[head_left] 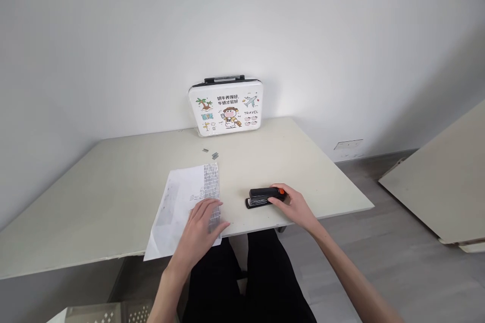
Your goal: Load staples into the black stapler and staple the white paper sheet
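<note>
My right hand grips the rear end of a black stapler with an orange tip, fingers over the top and thumb along its near side. The stapler lies on the table, its front end pointing left. My left hand is open over the right part of a paper sheet, thumb spread away from the fingers. Dense rows of staples or similar grey marks run down the sheet's right edge; I cannot make out which. The sheet's lower end hangs past the table's front edge. Part of it is hidden under my hand.
Small grey staple strips lie behind the sheet on the white table. A white cartoon-printed case with a black handle leans against the wall. A pale board stands at the right. Beige perforated baskets sit below the table.
</note>
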A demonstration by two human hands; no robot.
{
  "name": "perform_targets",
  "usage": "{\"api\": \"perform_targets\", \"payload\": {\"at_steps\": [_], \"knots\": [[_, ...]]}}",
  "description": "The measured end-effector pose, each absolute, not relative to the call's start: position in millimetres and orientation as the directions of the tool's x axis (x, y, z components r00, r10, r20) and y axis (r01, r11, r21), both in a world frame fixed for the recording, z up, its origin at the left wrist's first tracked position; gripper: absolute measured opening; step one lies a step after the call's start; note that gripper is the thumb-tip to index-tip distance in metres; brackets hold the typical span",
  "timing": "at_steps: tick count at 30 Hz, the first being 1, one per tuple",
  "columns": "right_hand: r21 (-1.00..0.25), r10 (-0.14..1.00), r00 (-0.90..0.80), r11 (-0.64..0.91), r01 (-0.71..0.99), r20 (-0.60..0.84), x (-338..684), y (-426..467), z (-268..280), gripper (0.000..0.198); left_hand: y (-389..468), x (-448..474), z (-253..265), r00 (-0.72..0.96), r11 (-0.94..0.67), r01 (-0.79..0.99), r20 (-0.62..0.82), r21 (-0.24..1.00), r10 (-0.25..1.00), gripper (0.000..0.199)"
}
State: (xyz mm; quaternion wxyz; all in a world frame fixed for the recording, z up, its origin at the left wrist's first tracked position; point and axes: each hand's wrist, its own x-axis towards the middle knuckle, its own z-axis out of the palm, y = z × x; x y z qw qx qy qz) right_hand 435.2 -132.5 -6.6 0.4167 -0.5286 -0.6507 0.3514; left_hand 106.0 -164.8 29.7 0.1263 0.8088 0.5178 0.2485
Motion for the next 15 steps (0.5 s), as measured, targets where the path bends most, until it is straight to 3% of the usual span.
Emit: {"api": "perform_targets", "payload": {"at_steps": [4, 6, 12, 15], "knots": [[-0.900, 0.982, -0.094, 0.189, 0.392, 0.165, 435, -133, -6, 0.036, -191, 71, 18, 0.318, -0.365, 0.864, 0.188, 0.345, 0.929, 0.084], [-0.904, 0.981, -0.103, 0.192, 0.382, 0.165, 435, -132, -6, 0.034, -194, 63, 13, 0.339, -0.374, 0.877, 0.161, 0.302, 0.927, 0.093], [-0.914, 0.980, -0.134, 0.188, 0.358, 0.149, 435, -133, -3, 0.032, -190, 77, 5, 0.331, -0.389, 0.862, 0.220, 0.325, 0.917, 0.065], [-0.919, 0.975, -0.163, 0.201, 0.340, 0.153, 434, -133, -1, 0.032, -187, 97, 2, 0.339, -0.412, 0.845, 0.253, 0.342, 0.906, 0.062]]}}
